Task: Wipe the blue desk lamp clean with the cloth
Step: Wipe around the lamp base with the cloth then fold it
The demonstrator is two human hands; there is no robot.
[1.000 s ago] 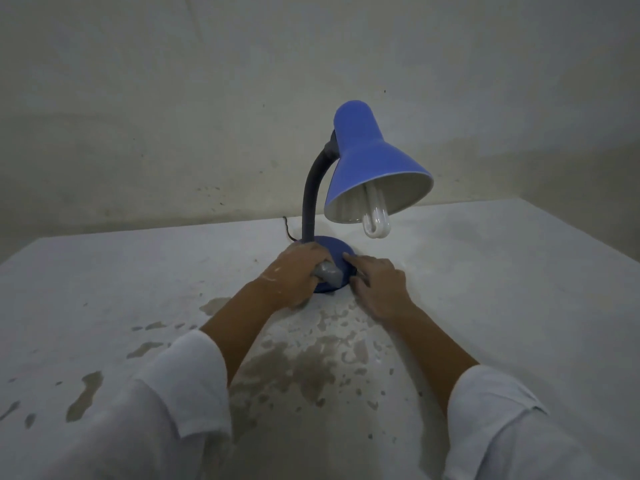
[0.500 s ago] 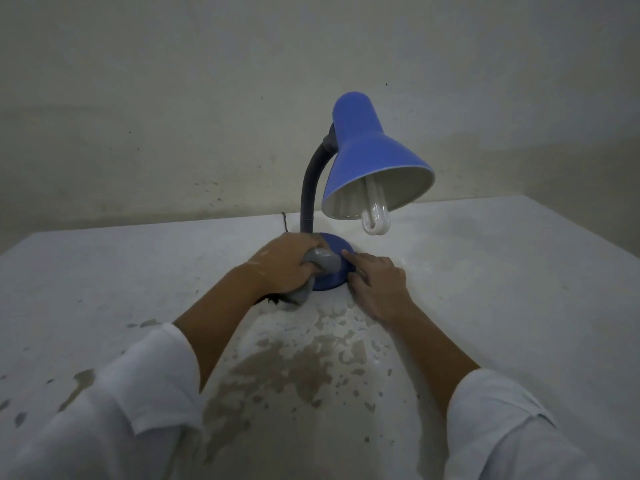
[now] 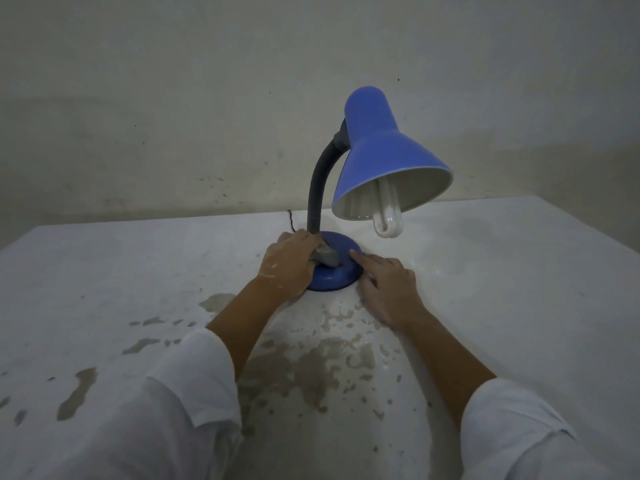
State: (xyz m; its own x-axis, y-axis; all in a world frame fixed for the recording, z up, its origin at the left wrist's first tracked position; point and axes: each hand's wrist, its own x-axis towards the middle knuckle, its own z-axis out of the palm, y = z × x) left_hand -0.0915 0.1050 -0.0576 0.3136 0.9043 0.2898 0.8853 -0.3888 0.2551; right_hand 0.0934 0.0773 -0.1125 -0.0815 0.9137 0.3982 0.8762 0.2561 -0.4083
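Head view, student: Where is the blue desk lamp [image 3: 388, 150], and does it bear any writing?

Tutor: It stands upright on the white table [image 3: 502, 289], toward 12 o'clock from the wearer. The shade tilts toward 3 o'clock over a white looped-tube bulb [image 3: 388, 216]. A dark bent neck [image 3: 317, 192] joins the shade to the round blue base [image 3: 341, 275]. Whether the lamp carries lettering cannot be told in the dim light.

Student: How are the hands posed?

Tutor: The left hand [image 3: 289, 263] lies at the base's 9 o'clock. Its fingers are curled round a grey cloth [image 3: 325, 259], which rests on the top of the base just beside the foot of the neck. The right hand [image 3: 388, 292] lies palm down on the table at the base's 4 o'clock. Its forefinger [image 3: 360, 258] is stretched out, the tip touching the base's rim, and the other fingers lie loosely bent and close together. Both forearms are bare below pushed-up white sleeves [image 3: 156, 410].

Student: And around the lamp?

Tutor: A dark cord [image 3: 291, 220] leaves the base at 11 o'clock toward the wall [image 3: 173, 98]. Brownish patches [image 3: 311, 368] mark the table at 6 o'clock, between the forearms.
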